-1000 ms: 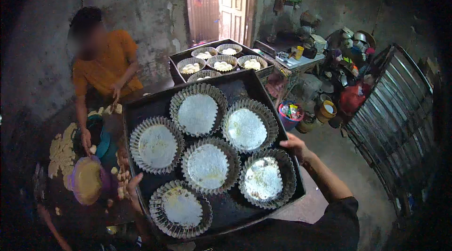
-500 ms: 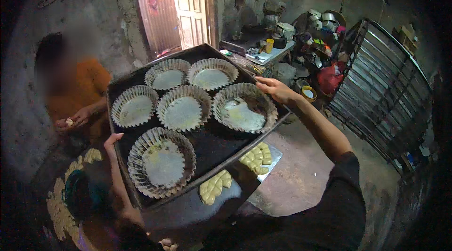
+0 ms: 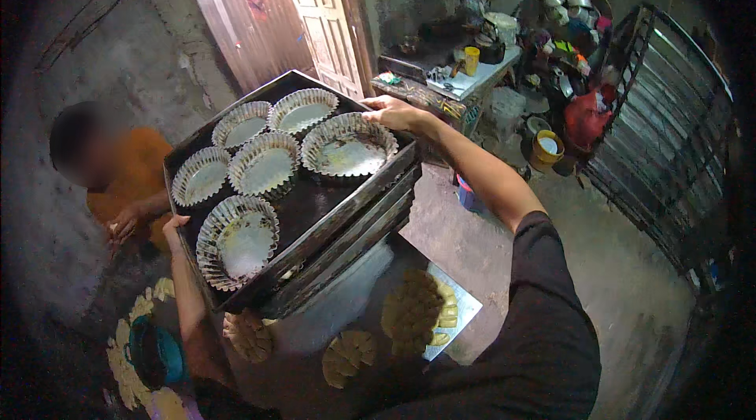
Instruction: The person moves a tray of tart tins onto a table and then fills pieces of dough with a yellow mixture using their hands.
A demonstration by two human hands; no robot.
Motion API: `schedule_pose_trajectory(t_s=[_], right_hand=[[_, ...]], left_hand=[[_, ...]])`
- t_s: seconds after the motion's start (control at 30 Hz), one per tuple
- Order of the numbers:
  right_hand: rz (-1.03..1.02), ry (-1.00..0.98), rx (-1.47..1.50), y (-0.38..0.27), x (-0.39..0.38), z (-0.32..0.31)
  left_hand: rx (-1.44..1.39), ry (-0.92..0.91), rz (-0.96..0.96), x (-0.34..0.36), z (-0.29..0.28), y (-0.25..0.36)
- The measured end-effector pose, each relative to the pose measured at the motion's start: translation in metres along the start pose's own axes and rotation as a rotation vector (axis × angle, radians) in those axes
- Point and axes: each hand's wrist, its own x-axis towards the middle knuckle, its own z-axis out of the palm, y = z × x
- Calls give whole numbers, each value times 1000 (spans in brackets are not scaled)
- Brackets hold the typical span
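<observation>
Tray (image 3: 311,203) of six tins (image 3: 264,166) is left of centre over other trays (image 3: 370,229); contact unclear. Left hand (image 3: 176,233) grips its left edge, right hand (image 3: 391,113) its far right edge. Advise keeping it level, corners aligned.

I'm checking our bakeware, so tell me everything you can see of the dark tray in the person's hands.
The tray is dark, rectangular and metal-looking, open side up, with raised, scuffed-looking walls. Six fluted round tins sit inside, leaving some floor bare. The left hand grips one side, the right hand the opposite side. Similar dark trays show beneath; whether it rests on them is unclear.
</observation>
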Motion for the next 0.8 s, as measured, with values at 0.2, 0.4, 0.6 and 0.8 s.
schedule_pose_trajectory(t_s=[0.2,0.4,0.6,0.8], right_hand=[[-23,15,-20,3,-3,-25],[-6,54,-51,-8,-14,-29],[-145,226,-476,-42,-30,-37],[-154,394,-285,-205,-133,100]], left_hand=[[-33,-23,-1,-1,11,25],[-97,-44,24,-7,18,27],[-367,-78,82,-41,-2,5],[-775,-27,96,-228,-77,-34]])
